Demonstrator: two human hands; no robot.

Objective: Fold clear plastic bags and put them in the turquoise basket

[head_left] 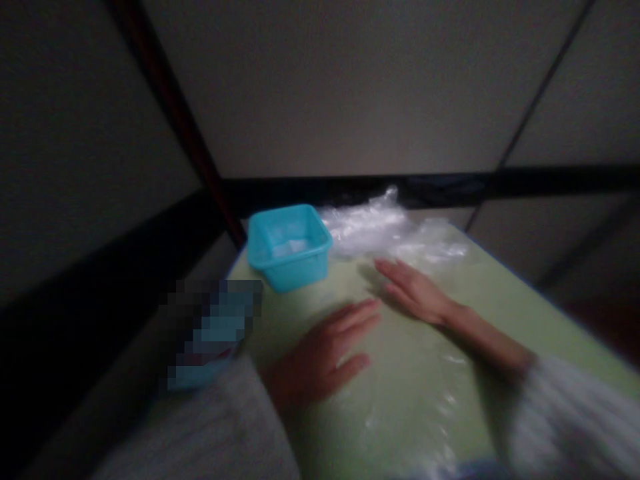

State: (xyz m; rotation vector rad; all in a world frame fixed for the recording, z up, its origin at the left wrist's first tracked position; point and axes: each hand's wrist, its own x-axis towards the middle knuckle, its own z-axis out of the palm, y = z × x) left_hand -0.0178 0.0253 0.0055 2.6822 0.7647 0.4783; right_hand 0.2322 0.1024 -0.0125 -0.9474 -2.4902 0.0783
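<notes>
Over green table (350, 287): both hands (325, 350) empty (fingers slightly blurred).

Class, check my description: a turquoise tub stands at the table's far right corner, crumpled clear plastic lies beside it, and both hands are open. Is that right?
Not quite: the head view shows the turquoise tub at the table's far left corner. The crumpled clear plastic does lie beside it, and the left hand and right hand are open.

Surface (480, 293): pale green top. On it, far left corner, a turquoise bin (299, 267), upright, something pale inside. Beside bin, along far edge, crumpled clear plastic (370, 227). More clear film (400, 400) lies across the near part; its outline blurred.
</notes>
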